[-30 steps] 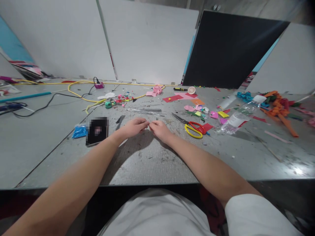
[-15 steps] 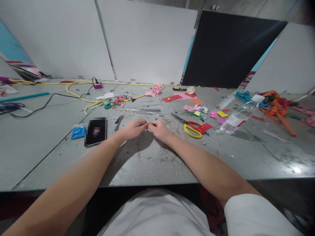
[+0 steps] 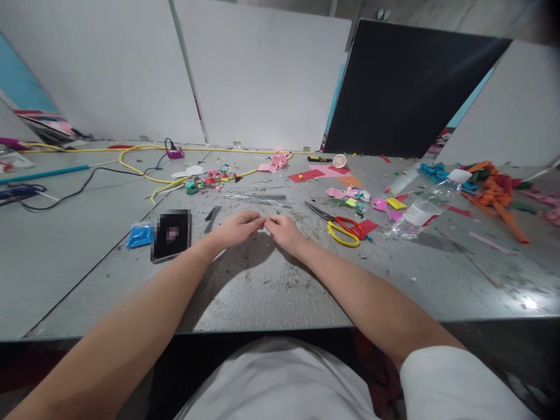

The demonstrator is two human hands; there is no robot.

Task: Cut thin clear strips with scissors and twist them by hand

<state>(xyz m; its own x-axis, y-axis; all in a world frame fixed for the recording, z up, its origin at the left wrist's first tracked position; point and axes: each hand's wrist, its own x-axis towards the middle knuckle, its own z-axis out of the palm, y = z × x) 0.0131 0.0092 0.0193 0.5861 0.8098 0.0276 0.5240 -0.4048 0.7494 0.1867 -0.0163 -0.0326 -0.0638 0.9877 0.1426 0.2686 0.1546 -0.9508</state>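
Near the middle of the grey table [image 3: 262, 297], my left hand [image 3: 240, 228] and my right hand [image 3: 283, 231] meet at the fingertips. Both hands are closed in a pinch; whatever is between the fingers is too small to make out. Thin wires [image 3: 258, 198] lie just beyond them. Scissors [image 3: 343, 228] with one red and one yellow handle rest to the right of my right hand. Left of my left hand are short dark strips [image 3: 212, 220] and a dark, partly blurred device [image 3: 172, 235].
A blue packet [image 3: 139, 235] lies at the left. A plastic bottle [image 3: 420, 211] stands at the right, near orange material [image 3: 490, 186]. Pink and yellow pieces, red paper [image 3: 306, 175], a yellow cable [image 3: 227, 149] and a purple socket [image 3: 175, 153] lie farther back.
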